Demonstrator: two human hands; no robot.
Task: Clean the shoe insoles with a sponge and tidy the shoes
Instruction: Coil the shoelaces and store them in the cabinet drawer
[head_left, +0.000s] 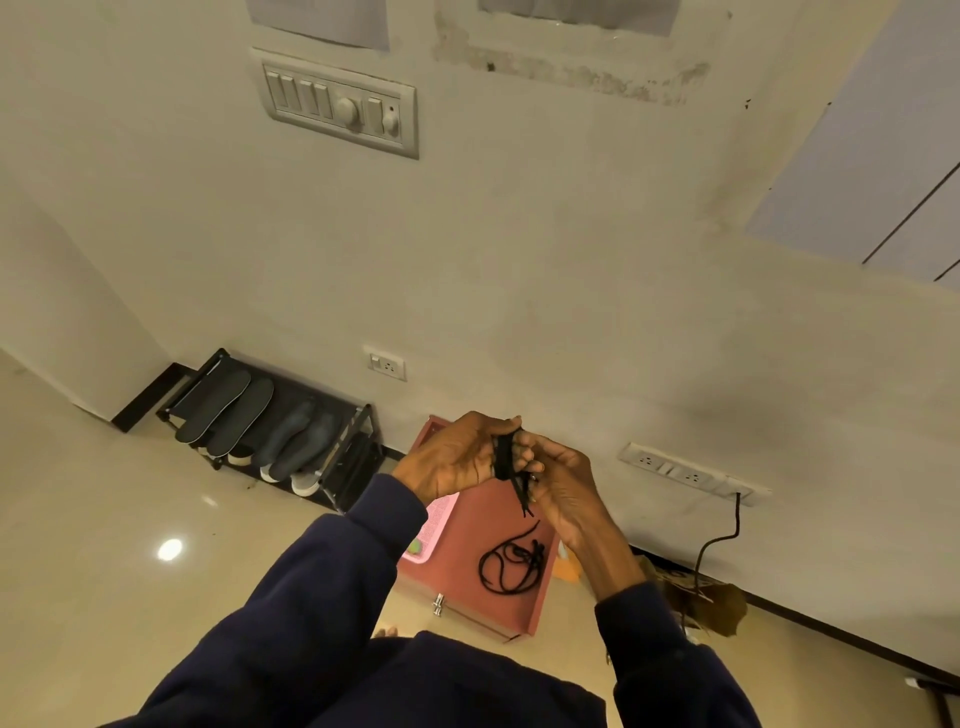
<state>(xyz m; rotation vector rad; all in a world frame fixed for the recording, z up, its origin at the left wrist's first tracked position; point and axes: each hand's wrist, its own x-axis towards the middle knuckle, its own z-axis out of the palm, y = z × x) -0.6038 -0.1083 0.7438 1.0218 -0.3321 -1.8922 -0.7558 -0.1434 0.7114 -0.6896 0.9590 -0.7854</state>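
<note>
Insoles, two black and two grey, lie flat atop the rack.

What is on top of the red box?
A loose black shoelace and a pink tray lie on it; the left sleeve covers part of the tray.

Wall: cream, stained and patchy toward 12 o'clock.
Switch panel: grey, 11 o'clock.
Socket strip: white, low at 4 o'clock.
Floor: glossy beige, 8 o'clock, bearing a bright light glare.
Cupboard doors: pale lavender, 2 o'clock.
</note>
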